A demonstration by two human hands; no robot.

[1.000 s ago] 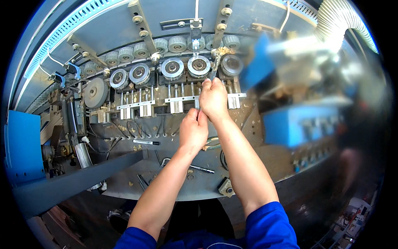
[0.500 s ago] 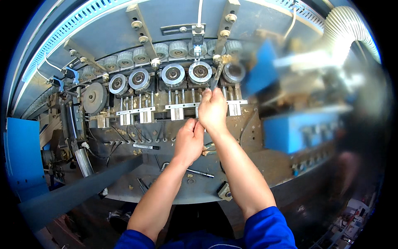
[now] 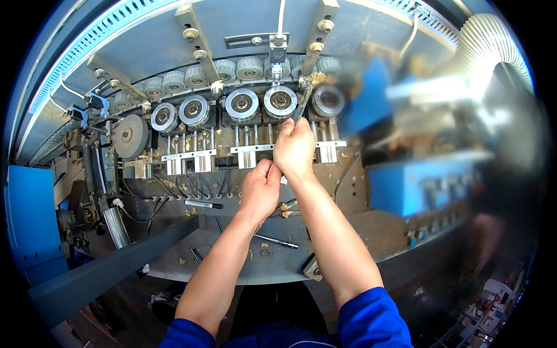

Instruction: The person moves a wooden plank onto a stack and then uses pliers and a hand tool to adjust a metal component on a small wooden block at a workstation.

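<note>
Above the row of small cylinders (image 3: 246, 159), my right hand (image 3: 295, 149) is closed in front of the pressure rollers (image 3: 242, 104). Its fingertips meet the lower end of a narrow, dusty metal bar (image 3: 303, 100); whether they grip that bar or something else is hidden. My left hand (image 3: 260, 188) is closed too, just below and left of the right one, with the two touching or nearly so. What lies inside its curled fingers cannot be seen. Green-handled pliers (image 3: 288, 209) lie on the machine bed, partly behind my right forearm.
On the bed are a marker (image 3: 203, 204), a metal rod tool (image 3: 277, 240) and a square block (image 3: 312, 268). A dark beam (image 3: 116, 261) crosses at lower left. A blue box (image 3: 406, 184) stands right, with a ribbed hose (image 3: 493, 43) above it. Wood chips are scattered about.
Both hands have shifted slightly up and left, still closed and close together. The dusty bar and rollers look the same.
</note>
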